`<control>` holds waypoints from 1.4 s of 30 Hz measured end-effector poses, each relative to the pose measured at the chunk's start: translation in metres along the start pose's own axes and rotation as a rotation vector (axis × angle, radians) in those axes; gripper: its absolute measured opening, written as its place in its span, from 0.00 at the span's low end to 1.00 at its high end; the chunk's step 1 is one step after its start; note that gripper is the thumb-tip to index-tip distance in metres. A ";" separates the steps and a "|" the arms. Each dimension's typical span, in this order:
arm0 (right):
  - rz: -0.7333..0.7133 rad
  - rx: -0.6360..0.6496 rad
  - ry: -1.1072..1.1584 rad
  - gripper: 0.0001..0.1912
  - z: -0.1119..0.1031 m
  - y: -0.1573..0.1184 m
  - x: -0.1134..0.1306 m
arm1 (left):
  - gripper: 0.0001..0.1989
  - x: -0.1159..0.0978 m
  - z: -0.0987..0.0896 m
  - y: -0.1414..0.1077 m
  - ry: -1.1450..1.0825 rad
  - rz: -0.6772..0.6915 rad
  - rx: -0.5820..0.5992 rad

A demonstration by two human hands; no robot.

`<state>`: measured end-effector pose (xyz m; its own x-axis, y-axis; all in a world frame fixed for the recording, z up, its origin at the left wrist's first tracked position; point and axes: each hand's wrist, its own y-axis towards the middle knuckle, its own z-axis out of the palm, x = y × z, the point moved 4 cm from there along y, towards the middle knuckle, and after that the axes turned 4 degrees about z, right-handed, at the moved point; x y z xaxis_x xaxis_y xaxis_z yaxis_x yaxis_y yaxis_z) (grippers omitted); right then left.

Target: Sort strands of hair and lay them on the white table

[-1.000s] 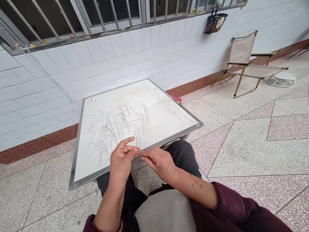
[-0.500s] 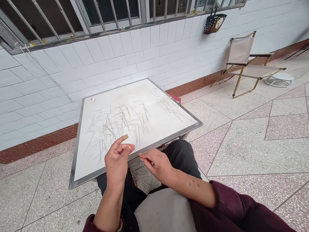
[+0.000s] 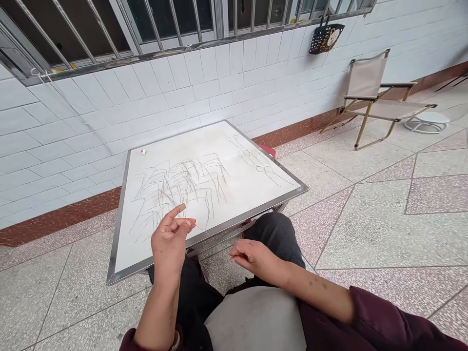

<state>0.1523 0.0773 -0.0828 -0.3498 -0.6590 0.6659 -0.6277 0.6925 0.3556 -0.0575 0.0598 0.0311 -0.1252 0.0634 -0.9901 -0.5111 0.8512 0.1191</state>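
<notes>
My left hand [image 3: 168, 243] is raised over the table's near edge, thumb and fingers pinched together. From its fingertips a thin wire [image 3: 202, 229] sticks out to the right; a tan wrap covers the index fingertip. My right hand [image 3: 258, 261] is apart from it, in front of my knee, its fingers pressed together; whatever they hold, if anything, is too fine to make out. Many thin bent wires [image 3: 199, 174] lie in a loose spread on the white table [image 3: 204, 139]. Several wires with looped ends [image 3: 260, 169] lie along its right side.
A small white and red object [image 3: 144, 152] sits in the table's far left corner. Behind the table is a tiled wall [image 3: 175, 109] with a barred window. A folding chair [image 3: 369, 92] and a low round white stool [image 3: 427, 119] stand to the right. A dotted basket [image 3: 325, 38] hangs on the wall.
My right hand has moved right and down, away from my left hand. My left hand has shifted slightly left, still pinching the wire. The gap between the hands has widened.
</notes>
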 end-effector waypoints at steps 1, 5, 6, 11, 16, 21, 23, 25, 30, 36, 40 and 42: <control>0.009 0.077 -0.021 0.04 -0.003 0.000 -0.008 | 0.26 0.001 0.000 0.000 0.005 -0.001 0.004; 0.203 0.000 0.082 0.07 -0.030 0.016 -0.019 | 0.27 0.005 0.007 -0.001 0.069 -0.012 0.041; 0.276 -0.085 0.162 0.08 -0.036 0.023 -0.016 | 0.27 0.006 0.012 -0.002 0.086 -0.022 0.071; 0.309 -0.081 0.480 0.10 -0.027 0.054 0.019 | 0.28 0.010 0.033 -0.009 0.117 -0.079 0.189; 0.441 -0.132 0.536 0.08 -0.016 0.054 0.012 | 0.33 0.013 0.023 -0.009 0.134 -0.137 0.329; 0.591 -0.160 0.705 0.08 -0.020 0.046 -0.006 | 0.35 0.021 0.005 -0.006 0.129 -0.162 0.337; 0.601 -0.174 0.735 0.08 -0.022 0.046 -0.009 | 0.36 0.025 0.004 -0.007 0.122 -0.186 0.343; 0.598 -0.182 0.747 0.08 -0.023 0.046 -0.011 | 0.37 0.030 0.004 -0.009 0.106 -0.205 0.346; 0.598 -0.209 0.770 0.10 -0.027 0.048 -0.014 | 0.37 0.042 0.001 -0.007 0.039 -0.212 0.278; 0.624 -0.201 0.773 0.12 -0.031 0.050 -0.012 | 0.34 0.045 0.006 -0.005 -0.044 -0.204 0.209; 0.604 -0.156 0.775 0.11 -0.025 0.049 -0.010 | 0.31 0.046 0.018 -0.008 -0.103 -0.218 0.241; 0.592 -0.141 0.767 0.10 -0.023 0.048 -0.011 | 0.31 0.048 0.019 -0.008 -0.126 -0.223 0.229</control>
<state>0.1416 0.1245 -0.0578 -0.0034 0.1414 0.9900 -0.3899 0.9114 -0.1315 -0.0430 0.0655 -0.0188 0.0812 -0.0859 -0.9930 -0.3077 0.9455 -0.1069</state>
